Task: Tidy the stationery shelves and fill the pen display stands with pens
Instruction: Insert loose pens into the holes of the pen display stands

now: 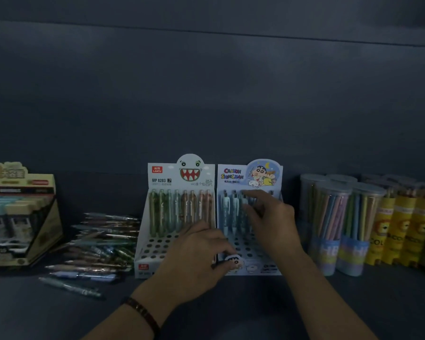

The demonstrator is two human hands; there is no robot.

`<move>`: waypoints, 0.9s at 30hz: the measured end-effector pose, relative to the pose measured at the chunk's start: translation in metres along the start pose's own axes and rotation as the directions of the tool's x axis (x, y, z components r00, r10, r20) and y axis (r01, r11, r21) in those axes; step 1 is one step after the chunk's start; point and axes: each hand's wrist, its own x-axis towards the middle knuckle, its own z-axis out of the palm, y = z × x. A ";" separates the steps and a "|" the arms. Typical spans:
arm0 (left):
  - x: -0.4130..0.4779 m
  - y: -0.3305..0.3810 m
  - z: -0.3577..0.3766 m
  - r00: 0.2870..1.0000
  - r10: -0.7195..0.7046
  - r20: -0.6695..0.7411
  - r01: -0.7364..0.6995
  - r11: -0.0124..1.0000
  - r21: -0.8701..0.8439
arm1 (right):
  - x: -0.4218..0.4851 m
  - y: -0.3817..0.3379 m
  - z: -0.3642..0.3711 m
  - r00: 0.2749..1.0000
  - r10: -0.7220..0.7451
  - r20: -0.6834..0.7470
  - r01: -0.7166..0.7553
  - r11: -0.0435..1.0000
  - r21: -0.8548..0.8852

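My left hand (199, 253) curls its fingers over the front lip of the blue pen stand (255, 269), gripping it. My right hand (272, 217), just beyond the left, reaches with spread fingers onto the pens (227, 207) standing in that stand's back row. Blur hides whether it pinches one. Touching the blue stand, left of my left hand, is a white pen stand (157, 180) with its back row filled. Farther left lies a heap of loose pens (101, 244).

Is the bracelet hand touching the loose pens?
Apart. The head view shows the left hand over the pen stands, well right of the loose pens.
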 end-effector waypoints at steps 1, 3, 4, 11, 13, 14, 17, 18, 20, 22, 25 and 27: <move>0.000 0.000 -0.001 1.000 0.004 -0.007 -0.004 1.000 -0.013 | -0.001 -0.001 0.000 1.000 -0.001 -0.002 0.001 1.000 -0.004; 0.000 0.001 -0.005 0.999 0.013 -0.043 -0.015 0.999 -0.050 | -0.004 -0.001 0.000 1.000 -0.006 -0.019 0.006 1.000 -0.009; 0.001 0.002 -0.008 0.998 0.015 -0.068 -0.020 0.997 -0.071 | -0.005 -0.001 0.000 0.999 -0.010 -0.037 0.009 1.000 -0.018; -0.008 -0.010 -0.051 0.988 -0.009 -0.152 -0.005 0.995 -0.096 | -0.017 -0.028 -0.004 0.991 0.010 -0.132 -0.019 0.997 -0.068; -0.028 -0.027 -0.069 0.988 -0.013 -0.157 0.003 0.998 -0.062 | -0.022 -0.052 0.002 0.991 -0.046 -0.127 0.040 0.998 -0.045; -0.042 -0.038 -0.078 0.987 -0.023 -0.158 0.019 0.999 -0.028 | -0.025 -0.066 0.008 0.992 -0.063 -0.107 0.061 0.998 -0.020; -0.090 -0.070 -0.107 0.979 -0.134 -0.155 0.144 0.988 0.051 | -0.038 -0.111 0.035 0.995 -0.029 0.094 0.022 0.997 0.077; -0.103 -0.079 -0.115 0.973 -0.169 -0.159 0.180 0.982 0.060 | -0.043 -0.124 0.044 0.982 -0.003 0.187 -0.014 0.996 0.092; -0.128 -0.094 -0.132 0.962 -0.218 -0.164 0.231 0.971 0.066 | -0.049 -0.150 0.065 0.943 0.011 0.331 -0.043 0.995 0.089; -0.148 -0.106 -0.144 0.946 -0.275 -0.174 0.290 0.955 0.068 | -0.053 -0.172 0.087 0.909 -0.010 0.416 -0.018 0.998 0.062; -0.171 -0.118 -0.142 0.915 -0.355 -0.189 0.376 0.923 0.085 | -0.061 -0.187 0.119 0.890 -0.079 0.448 0.117 0.991 -0.057; -0.178 -0.120 -0.135 0.902 -0.394 -0.177 0.410 0.910 0.067 | -0.071 -0.187 0.136 0.899 -0.173 0.403 0.233 0.967 -0.106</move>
